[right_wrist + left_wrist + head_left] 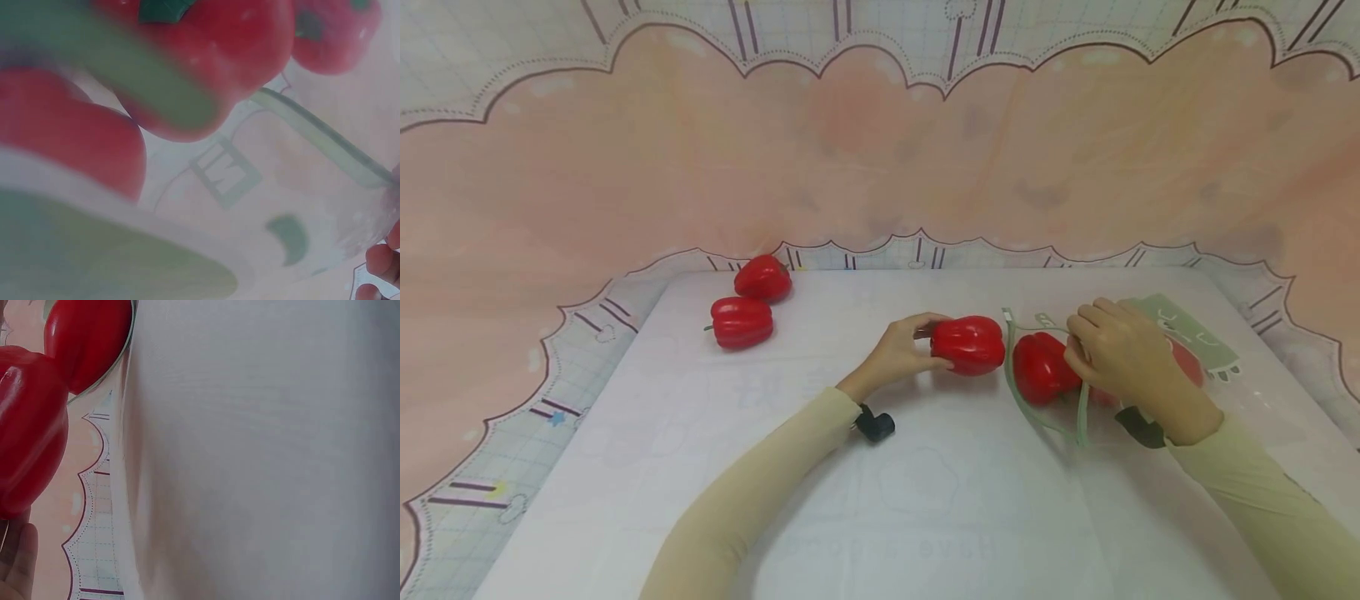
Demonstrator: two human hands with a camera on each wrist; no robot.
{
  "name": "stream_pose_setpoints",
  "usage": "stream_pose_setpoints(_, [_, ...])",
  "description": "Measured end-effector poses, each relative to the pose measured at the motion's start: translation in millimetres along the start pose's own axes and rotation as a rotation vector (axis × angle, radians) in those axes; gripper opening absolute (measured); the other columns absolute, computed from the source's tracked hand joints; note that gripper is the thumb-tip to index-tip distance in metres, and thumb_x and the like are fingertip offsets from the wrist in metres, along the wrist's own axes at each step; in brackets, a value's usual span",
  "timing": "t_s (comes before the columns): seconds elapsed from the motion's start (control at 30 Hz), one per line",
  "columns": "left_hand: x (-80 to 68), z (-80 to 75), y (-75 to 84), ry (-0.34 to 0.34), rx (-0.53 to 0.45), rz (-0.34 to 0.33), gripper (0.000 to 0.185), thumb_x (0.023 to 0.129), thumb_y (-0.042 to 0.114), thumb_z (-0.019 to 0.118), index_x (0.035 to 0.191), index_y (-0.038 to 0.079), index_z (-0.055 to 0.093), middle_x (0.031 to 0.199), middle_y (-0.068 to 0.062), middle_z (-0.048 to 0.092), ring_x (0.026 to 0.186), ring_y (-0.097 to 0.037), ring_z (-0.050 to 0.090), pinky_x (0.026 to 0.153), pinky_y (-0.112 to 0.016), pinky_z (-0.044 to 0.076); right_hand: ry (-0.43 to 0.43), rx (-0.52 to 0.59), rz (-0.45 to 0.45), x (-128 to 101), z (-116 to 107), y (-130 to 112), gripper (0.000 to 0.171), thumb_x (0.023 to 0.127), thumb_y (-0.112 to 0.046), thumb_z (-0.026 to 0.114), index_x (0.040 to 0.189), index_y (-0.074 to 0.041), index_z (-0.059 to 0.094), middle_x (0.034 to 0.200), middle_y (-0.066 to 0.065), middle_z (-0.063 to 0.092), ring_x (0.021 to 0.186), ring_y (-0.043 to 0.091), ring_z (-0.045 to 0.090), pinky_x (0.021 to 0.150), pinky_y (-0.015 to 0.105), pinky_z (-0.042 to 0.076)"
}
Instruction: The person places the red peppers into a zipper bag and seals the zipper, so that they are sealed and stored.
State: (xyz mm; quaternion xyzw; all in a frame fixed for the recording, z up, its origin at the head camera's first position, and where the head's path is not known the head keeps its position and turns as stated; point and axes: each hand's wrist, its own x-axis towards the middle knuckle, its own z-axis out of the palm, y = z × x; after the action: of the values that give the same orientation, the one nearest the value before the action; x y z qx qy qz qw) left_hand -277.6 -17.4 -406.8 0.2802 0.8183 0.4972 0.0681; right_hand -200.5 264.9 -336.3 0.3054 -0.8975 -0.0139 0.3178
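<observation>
My left hand grips a red bell pepper on the white mat, just left of a clear plastic bag with a green-edged mouth. My right hand pinches the bag's upper edge and holds the mouth wide. Inside the bag lies another red pepper, with a second one behind it. In the right wrist view the bag's film and green rim fill the frame, blurred. Only a fingertip of my left hand shows in the left wrist view.
Two more red peppers lie at the mat's far left corner. The white mat covers the table; a pink and grid-patterned cloth surrounds it and rises behind as a backdrop.
</observation>
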Motion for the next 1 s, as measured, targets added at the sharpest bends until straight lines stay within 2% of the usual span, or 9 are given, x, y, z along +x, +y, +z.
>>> stream_pose_setpoints(0.27, [6.0,5.1,0.9,-0.090,-0.006,0.008,0.058,0.074,0.011,0.078,0.127,0.009,0.055,0.126,-0.008,0.060,0.117,-0.023,0.056,0.102,-0.041,0.046,0.001,-0.002,0.004,0,-2,0,0.016,0.065,-0.009,0.070,0.071,-0.002,0.057,0.063,0.011,0.056,0.061,0.022,0.045,0.054,0.033,0.046])
stream_pose_setpoints(0.57, [11.2,11.3,3.8,-0.149,0.041,0.021,0.057,0.075,0.013,0.078,0.128,0.009,0.055,0.127,-0.006,0.060,0.118,-0.020,0.056,0.101,-0.036,0.047,-0.005,0.000,0.006,1,-3,0,0.017,0.064,-0.009,0.071,0.071,-0.002,0.058,0.063,0.011,0.057,0.061,0.022,0.045,0.054,0.033,0.046])
stream_pose_setpoints(1.0, [15.4,18.2,6.9,-0.188,0.070,0.023,0.058,0.075,0.014,0.078,0.128,0.010,0.055,0.126,-0.005,0.061,0.118,-0.019,0.056,0.101,-0.033,0.047,-0.005,0.003,0.008,2,-5,-1,0.015,0.066,-0.009,0.070,0.072,-0.002,0.058,0.063,0.011,0.057,0.062,0.022,0.046,0.055,0.033,0.047])
